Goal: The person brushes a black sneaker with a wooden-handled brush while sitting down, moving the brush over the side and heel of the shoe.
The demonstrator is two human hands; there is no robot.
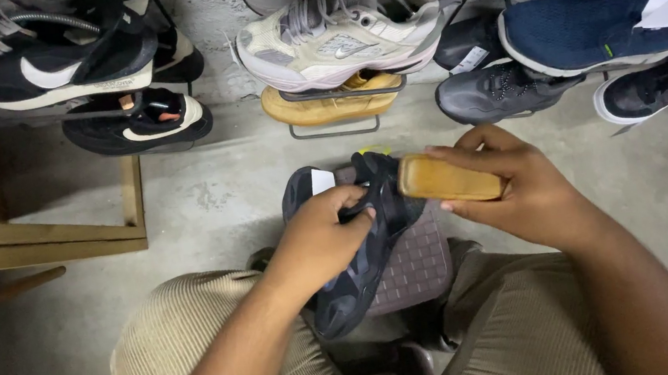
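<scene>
I have the black shoe [359,244] clamped in my left hand [320,241], fingers curled over its upper near the collar and pressed shut on it, so the shoe sits steady with its toe pointing back toward my lap and its heel end out toward the racks. It rests above a woven mat [418,267] lying between my knees, which gives it a base to bear against. My right hand [524,192] pinches the brush [449,178] by its tan wooden back, thumb on the near side and fingers wrapped over the far side, the block lying level and touching the shoe's heel end; I cannot see the bristles from here.

Room is tight ahead: the wire rack with a beige sneaker [340,36] and a tan shoe [331,102] stands just beyond the brush, and a grey shoe [498,93] sits near my right knuckles. A black-and-white sneaker [46,58] and a wooden frame [30,232] close the left. Bare concrete floor [215,194] opens left of the shoe, the freest space for swinging an elbow.
</scene>
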